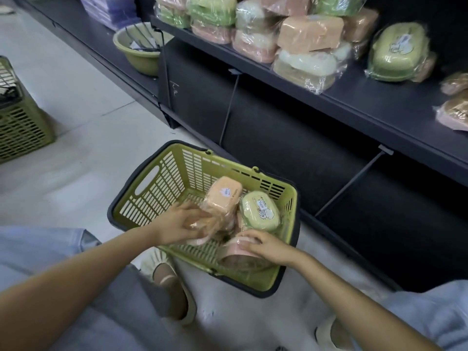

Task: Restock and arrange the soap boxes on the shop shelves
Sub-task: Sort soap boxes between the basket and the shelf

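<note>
Green plastic makes the basket (177, 171), which stands on the pale floor (76, 138) just in front of the person's knees and serves as the landmark. At its near right corner the right hand (268, 245) curls over a pink box (240, 254) wrapped in film, grip clamped on its top edge. At its near left the left hand (181, 224) reaches in, fingers closed round the film of an orange box (224, 196), which stands tilted in the middle of the basket. Right of that, against the basket's right wall, lies a green box (260, 211) with a white label, touching the orange one. A foot in a pale shoe (174, 297) rests on the floor just this side of the basket.

Beyond the basket rises a dark shelf (354, 97). On it, above and behind the basket, wrapped boxes in pink, green, orange and cream sit in a loose pile (278, 34); one green one (398, 55) sits apart to the right. Far left of the basket stands a second green basket (22, 122), and beyond, on a lower ledge, a green bowl (138, 57).
</note>
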